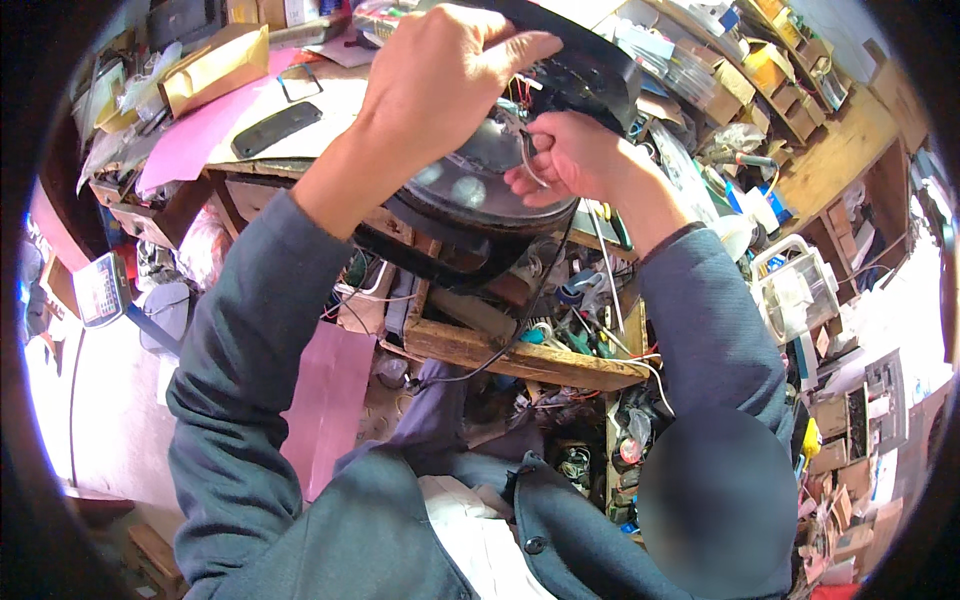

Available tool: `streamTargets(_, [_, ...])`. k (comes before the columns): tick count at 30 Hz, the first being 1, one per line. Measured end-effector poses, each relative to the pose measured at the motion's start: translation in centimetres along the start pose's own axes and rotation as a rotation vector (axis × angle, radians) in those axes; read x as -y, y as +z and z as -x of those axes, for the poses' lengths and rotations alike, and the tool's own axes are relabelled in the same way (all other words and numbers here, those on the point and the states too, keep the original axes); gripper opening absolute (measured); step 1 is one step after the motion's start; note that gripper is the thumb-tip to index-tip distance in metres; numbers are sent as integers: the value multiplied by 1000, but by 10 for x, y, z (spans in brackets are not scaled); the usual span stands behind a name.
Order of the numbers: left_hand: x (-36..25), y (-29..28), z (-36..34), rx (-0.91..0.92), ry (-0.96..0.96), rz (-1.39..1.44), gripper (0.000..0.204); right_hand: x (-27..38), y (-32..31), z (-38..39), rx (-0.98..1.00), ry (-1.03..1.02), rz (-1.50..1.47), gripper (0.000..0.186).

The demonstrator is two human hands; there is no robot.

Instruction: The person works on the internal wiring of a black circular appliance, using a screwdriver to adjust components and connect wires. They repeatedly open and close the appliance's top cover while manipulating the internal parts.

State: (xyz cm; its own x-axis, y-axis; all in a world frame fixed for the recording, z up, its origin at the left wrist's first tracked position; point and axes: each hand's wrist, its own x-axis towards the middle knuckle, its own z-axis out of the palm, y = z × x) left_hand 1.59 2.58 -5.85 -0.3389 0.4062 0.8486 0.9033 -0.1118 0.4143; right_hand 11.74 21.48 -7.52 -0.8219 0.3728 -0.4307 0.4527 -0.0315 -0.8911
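A black rounded appliance (460, 190) with a shiny base rests at the front edge of the workbench, its black cover (590, 70) tilted up. My left hand (440, 75) is closed on the raised cover's near edge, thumb stretched along it; its other fingers are partly hidden. Below the cover, my right hand (575, 160) holds small silver pliers (529, 158), their jaws up by thin coloured wires (520, 92) inside the appliance. Whether the jaws touch a wire is too small to tell. A black cord (545, 300) hangs down from the appliance.
Under the bench, an open wooden drawer (530, 362) holds tools and cables. A black phone-shaped case (277, 130) and a brown envelope (215, 70) lie at the left. Boxes and parts crowd the right-hand shelves (770, 80). A calculator (101, 290) stands at far left.
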Motion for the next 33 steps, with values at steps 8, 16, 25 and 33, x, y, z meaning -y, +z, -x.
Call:
streamTargets(8, [7, -5, -1, 13, -16, -100, 37, -21, -42, 88, -167, -177, 643, 31])
streamTargets(16, [8, -8, -5, 34, -32, -50, 42, -107, -122, 55, -876, -348, 1378, 37])
streamTargets(25, [-1, -8, -2, 43, -57, -36, 42, -124, -87, -5, -1001, -447, 1515, 30])
streamTargets(33, [-1, -9, -3, 23, -48, -18, 32, -78, -7, 10, -839, -1099, 1107, 17])
